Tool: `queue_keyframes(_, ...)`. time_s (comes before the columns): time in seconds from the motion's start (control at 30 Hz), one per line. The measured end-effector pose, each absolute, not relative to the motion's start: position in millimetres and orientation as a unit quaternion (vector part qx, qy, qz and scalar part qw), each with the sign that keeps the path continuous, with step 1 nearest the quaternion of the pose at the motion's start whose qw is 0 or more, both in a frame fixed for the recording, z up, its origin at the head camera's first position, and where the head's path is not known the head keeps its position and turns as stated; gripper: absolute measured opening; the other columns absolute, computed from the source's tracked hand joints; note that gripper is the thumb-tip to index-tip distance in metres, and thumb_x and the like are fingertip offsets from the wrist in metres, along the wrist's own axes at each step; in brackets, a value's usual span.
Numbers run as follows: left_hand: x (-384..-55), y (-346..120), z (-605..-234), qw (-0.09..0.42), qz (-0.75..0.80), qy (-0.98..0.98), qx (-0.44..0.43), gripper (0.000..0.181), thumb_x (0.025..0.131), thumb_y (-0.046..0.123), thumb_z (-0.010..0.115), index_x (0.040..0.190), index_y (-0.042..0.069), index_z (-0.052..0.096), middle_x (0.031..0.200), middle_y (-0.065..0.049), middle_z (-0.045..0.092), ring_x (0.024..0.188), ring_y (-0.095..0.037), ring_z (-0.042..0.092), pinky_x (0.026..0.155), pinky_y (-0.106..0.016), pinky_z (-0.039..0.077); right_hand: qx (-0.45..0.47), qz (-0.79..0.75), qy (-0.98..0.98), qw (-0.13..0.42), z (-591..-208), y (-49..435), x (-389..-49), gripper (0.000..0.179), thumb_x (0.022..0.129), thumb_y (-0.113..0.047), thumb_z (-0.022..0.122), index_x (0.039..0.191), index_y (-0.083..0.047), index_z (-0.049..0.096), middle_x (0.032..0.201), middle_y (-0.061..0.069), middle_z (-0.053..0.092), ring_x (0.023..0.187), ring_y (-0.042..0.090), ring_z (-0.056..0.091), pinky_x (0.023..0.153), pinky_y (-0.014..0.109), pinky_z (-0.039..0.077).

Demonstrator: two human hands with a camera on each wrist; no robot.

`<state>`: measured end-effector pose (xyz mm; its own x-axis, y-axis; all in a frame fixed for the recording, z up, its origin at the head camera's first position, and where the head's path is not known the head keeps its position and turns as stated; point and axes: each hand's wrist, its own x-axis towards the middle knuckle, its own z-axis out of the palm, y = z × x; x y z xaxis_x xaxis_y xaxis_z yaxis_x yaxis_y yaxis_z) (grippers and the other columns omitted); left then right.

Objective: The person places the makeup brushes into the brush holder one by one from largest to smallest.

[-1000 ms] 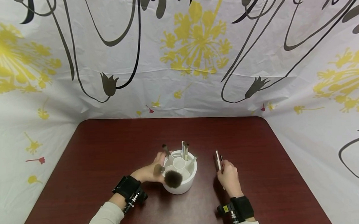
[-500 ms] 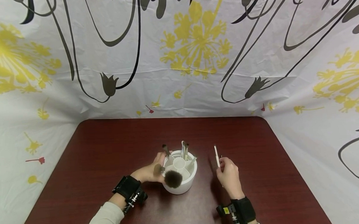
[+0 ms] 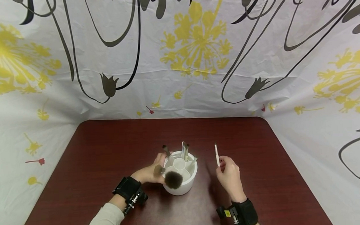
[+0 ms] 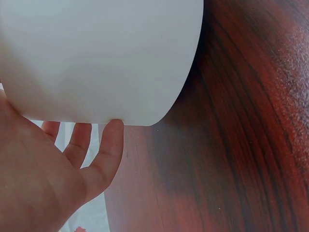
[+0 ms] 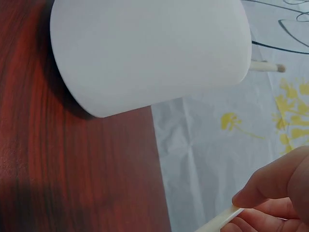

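A round white brush holder (image 3: 186,188) with divided compartments stands upright on the table. My left hand (image 3: 148,175) holds it from the left side; in the left wrist view its fingertips (image 4: 114,128) touch the white wall (image 4: 104,63). Several makeup brushes stand in the holder, among them a big fluffy brush (image 3: 173,180) at the front and a dark-tipped one (image 3: 166,149) at the back left. To the right of the holder, my right hand (image 3: 230,177) pinches a slim white makeup brush (image 3: 217,156), its small tip pointing up. The right wrist view shows its pale handle (image 5: 219,220) between thumb and fingers.
The dark red wooden table (image 3: 124,137) has rounded far corners. A white curtain (image 3: 154,60) with yellow and grey flower prints hangs behind it and along both sides. Both wrists carry black camera straps (image 3: 127,190).
My right hand has shifted slightly up and left, and the slim brush now stands more upright and higher. My left hand and the holder have stayed in place.
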<state>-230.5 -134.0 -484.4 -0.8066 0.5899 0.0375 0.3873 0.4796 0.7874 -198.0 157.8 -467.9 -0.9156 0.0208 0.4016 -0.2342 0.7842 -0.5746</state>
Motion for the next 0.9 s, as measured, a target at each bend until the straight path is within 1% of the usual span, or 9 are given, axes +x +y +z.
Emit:
queue_keyframes(0.23,-231,-135,-484,0.117,0.427,0.848,0.291,0.103,0.059,0.026,0.081,0.137,0.001,0.018,0.127,-0.025,0.025,0.118,-0.038,0.025,0.092,-0.053,0.031,0.076,0.334,-0.914,0.216,-456,150,-191,0.027,0.07,0.01,0.064,0.096,0.003,0.06,0.077,0.006,0.055,0.066,0.014,0.053,0.054,0.027,0.045)
queue_keyframes(0.5,-231,-136,-484,0.119,0.422,0.85,0.293,0.105,0.059,0.027,0.081,0.137,0.0,0.017,0.129,-0.025,0.024,0.12,-0.038,0.024,0.093,-0.053,0.031,0.105,0.339,-0.901,0.249,-446,142,-184,0.027,0.067,0.012,0.065,0.092,0.002,0.059,0.076,0.006,0.054,0.065,0.013,0.054,0.054,0.026,0.046)
queue_keyframes(0.73,-231,-136,-484,0.123,0.429,0.845,0.295,0.104,0.059,0.026,0.081,0.137,0.0,0.017,0.13,-0.025,0.023,0.121,-0.038,0.022,0.093,-0.053,0.03,0.135,0.354,-0.885,0.27,-441,134,-182,0.028,0.065,0.014,0.065,0.088,0.001,0.058,0.076,0.005,0.054,0.065,0.012,0.056,0.056,0.026,0.048)
queue_keyframes(0.9,-232,-136,-486,0.121,0.426,0.846,0.298,0.105,0.059,0.026,0.081,0.137,-0.001,0.016,0.13,-0.025,0.023,0.12,-0.038,0.023,0.093,-0.053,0.031,0.162,0.362,-0.873,0.285,-437,129,-182,0.027,0.064,0.014,0.064,0.086,0.001,0.057,0.074,0.005,0.054,0.064,0.011,0.057,0.056,0.023,0.048)
